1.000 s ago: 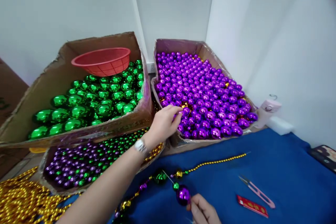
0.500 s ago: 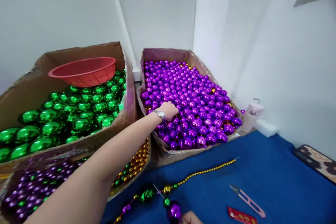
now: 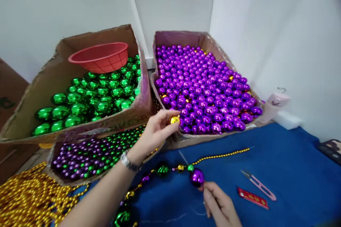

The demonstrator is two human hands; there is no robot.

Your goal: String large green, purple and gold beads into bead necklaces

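Between the thumb and fingers of my left hand (image 3: 157,131) is a shiny gold bead (image 3: 174,120), held over the near edge of the box of purple beads (image 3: 197,88). My right hand (image 3: 220,200) pinches just below a large purple bead (image 3: 196,177). Above that bead sits a small green bead (image 3: 190,167), and a thin needle (image 3: 183,156) sticks up from it to the left. Behind them a bead garland (image 3: 162,169) of green, gold and purple beads lies on the blue cloth (image 3: 282,156), with a string of small gold beads (image 3: 223,155) running to the right.
A box of green beads (image 3: 144,88) at left holds a red basket (image 3: 101,56). In front stands a box of small purple and green beads (image 3: 87,156). Gold bead strings (image 3: 32,198) pile at lower left. Thread snips (image 3: 259,185) and a red packet (image 3: 253,198) lie on the right.
My left hand has come out of the box of purple beads, back toward me, with a gold bead in it. My right hand shows more fully, still at the large purple bead. The view has shifted.
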